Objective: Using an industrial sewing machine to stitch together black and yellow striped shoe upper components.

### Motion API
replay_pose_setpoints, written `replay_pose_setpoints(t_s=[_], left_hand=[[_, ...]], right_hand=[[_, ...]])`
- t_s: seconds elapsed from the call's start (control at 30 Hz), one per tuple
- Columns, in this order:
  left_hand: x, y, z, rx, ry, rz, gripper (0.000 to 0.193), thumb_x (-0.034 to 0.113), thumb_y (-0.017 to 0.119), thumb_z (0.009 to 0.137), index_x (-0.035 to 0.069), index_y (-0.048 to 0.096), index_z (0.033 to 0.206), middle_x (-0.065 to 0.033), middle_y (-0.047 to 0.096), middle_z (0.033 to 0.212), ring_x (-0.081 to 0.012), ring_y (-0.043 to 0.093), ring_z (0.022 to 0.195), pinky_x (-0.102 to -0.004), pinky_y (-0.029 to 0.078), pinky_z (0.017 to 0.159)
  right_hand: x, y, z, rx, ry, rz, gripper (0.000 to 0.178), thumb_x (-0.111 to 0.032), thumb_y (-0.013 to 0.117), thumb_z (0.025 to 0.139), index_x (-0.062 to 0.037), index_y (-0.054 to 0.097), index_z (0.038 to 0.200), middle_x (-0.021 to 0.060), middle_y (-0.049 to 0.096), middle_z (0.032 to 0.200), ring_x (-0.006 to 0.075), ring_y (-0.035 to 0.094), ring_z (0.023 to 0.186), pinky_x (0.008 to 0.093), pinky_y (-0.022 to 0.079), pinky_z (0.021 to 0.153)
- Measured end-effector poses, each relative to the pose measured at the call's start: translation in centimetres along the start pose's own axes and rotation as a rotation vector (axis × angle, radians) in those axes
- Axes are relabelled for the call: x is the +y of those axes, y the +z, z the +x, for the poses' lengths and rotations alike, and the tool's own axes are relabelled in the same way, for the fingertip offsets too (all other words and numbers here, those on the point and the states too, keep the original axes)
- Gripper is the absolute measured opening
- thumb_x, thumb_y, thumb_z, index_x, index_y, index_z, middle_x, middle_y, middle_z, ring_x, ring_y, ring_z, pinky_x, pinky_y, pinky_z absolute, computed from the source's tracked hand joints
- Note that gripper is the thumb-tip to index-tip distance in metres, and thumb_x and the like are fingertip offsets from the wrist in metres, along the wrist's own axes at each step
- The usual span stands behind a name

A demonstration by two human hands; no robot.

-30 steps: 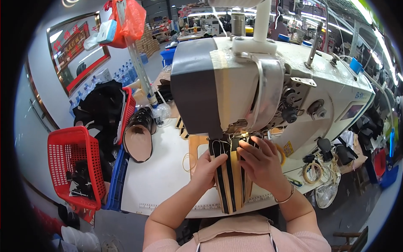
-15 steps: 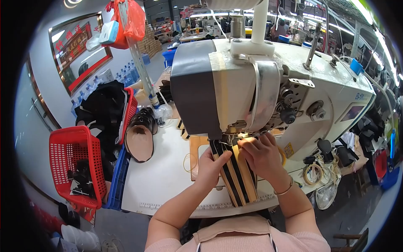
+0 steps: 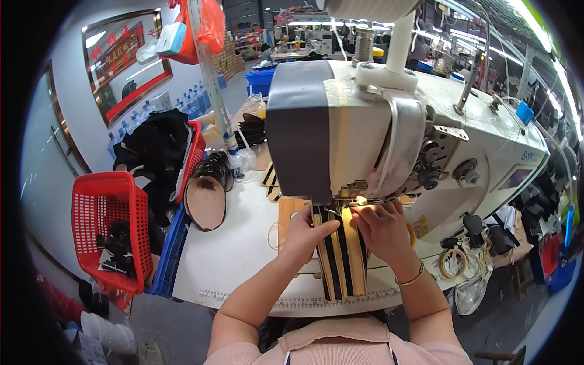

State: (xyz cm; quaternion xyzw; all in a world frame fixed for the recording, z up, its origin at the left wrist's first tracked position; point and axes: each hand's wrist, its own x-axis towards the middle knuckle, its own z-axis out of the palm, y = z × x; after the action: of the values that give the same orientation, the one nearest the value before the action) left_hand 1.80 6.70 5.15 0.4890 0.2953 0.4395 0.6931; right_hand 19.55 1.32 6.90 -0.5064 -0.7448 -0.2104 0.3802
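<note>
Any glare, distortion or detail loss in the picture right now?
Head view: warm light brightens the striped piece under the machine, near the right hand; head view: the ruler bows from fisheye distortion, and black frames the picture; head view: a ceiling light glares at upper right; head view: any stitching is too small to tell.

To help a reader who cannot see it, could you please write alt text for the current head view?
A person's left hand and right hand rest on black-and-tan striped material at a white and grey sewing machine. To the left, a dark shoe sits on the white table, near a red basket holding black pieces.
</note>
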Motion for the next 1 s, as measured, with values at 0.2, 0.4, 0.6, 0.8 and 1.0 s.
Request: replay_pose_setpoints(t_s=[0.2,0.4,0.6,0.8,1.0], left_hand=[[-0.1,0.1,-0.1,0.023,0.008,-0.115,0.035,0.003,0.068,0.076,0.000,0.051,0.106,-0.0067,0.061,0.093,-0.0122,0.060,0.082,-0.0264,0.050,0.074],[-3.9,1.3,-7.0,0.016,-0.226,-0.236,0.035,0.005,0.066,0.079,0.001,0.050,0.110,-0.0074,0.061,0.097,-0.0122,0.059,0.082,-0.0262,0.049,0.072],[-4.2,2.2,-10.3,0.021,-0.134,-0.277,0.025,0.005,0.061,0.085,0.002,0.052,0.108,-0.0059,0.062,0.095,-0.0106,0.059,0.080,-0.0232,0.047,0.069],[-4.6,2.0,-10.5,-0.022,-0.100,-0.226,0.023,0.007,0.060,0.087,0.002,0.052,0.107,-0.0064,0.062,0.091,-0.0113,0.059,0.073,-0.0251,0.050,0.059],[-4.2,1.1,-8.9,-0.025,-0.039,-0.105,0.022,0.007,0.059,0.086,0.002,0.052,0.106,-0.0063,0.061,0.088,-0.0120,0.059,0.069,-0.0274,0.052,0.056]], right_hand=[[-0.6,1.6,-1.1,0.365,0.452,0.488,0.014,0.000,0.062,0.078,-0.0034,0.062,0.091,0.0113,0.061,0.084,0.0257,0.061,0.077,0.0312,0.049,0.065],[0.5,0.8,-4.0,0.191,0.171,0.221,0.044,-0.008,0.065,0.078,-0.0011,0.047,0.118,0.0148,0.054,0.113,0.0244,0.056,0.102,0.0363,0.047,0.085],[-4.9,1.6,-11.4,0.124,0.170,0.612,0.077,-0.031,0.080,0.064,-0.0061,0.044,0.128,0.0242,0.031,0.135,0.0394,0.038,0.122,0.0423,0.037,0.097],[-1.8,-0.3,-11.2,0.211,0.190,0.138,0.036,0.000,0.063,0.068,-0.0028,0.063,0.104,0.0144,0.057,0.115,0.0341,0.050,0.110,0.0422,0.042,0.090],[-2.1,-2.1,-9.4,0.113,0.170,0.067,0.041,0.008,0.057,0.066,-0.0069,0.065,0.104,0.0122,0.060,0.112,0.0334,0.051,0.110,0.0421,0.042,0.090]])
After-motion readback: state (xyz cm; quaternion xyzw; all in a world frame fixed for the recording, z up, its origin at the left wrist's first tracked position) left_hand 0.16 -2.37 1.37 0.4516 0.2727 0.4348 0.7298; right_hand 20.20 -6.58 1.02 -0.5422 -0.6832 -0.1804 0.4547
